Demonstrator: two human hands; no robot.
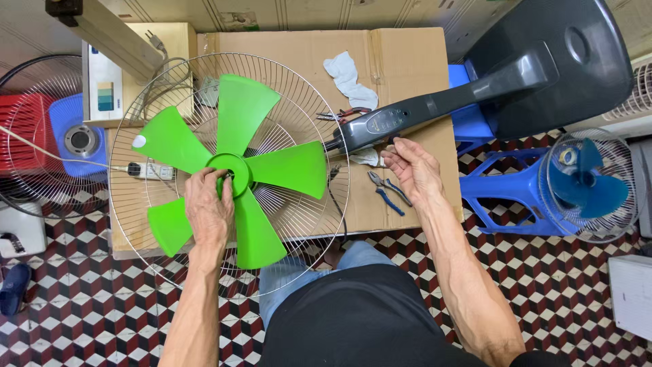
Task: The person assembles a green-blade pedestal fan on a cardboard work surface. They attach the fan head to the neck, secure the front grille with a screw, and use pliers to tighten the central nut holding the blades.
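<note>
The left hand lies on the hub of the green fan blade, with its fingers closed around the centre. The blade sits in the round wire guard, at the left part of the cardboard sheet. The right hand is half open, with the fingers loosely bent; it holds nothing and is just beside the dark grey fan stand. Blue-handled pliers lie near this hand. A white cloth is farther away.

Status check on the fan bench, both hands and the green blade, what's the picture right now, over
Left hand gripping hub of green fan blade, seated in wire guard. Right hand under grey fan stand neck. Blue-handled pliers beside it on the cardboard.
</note>
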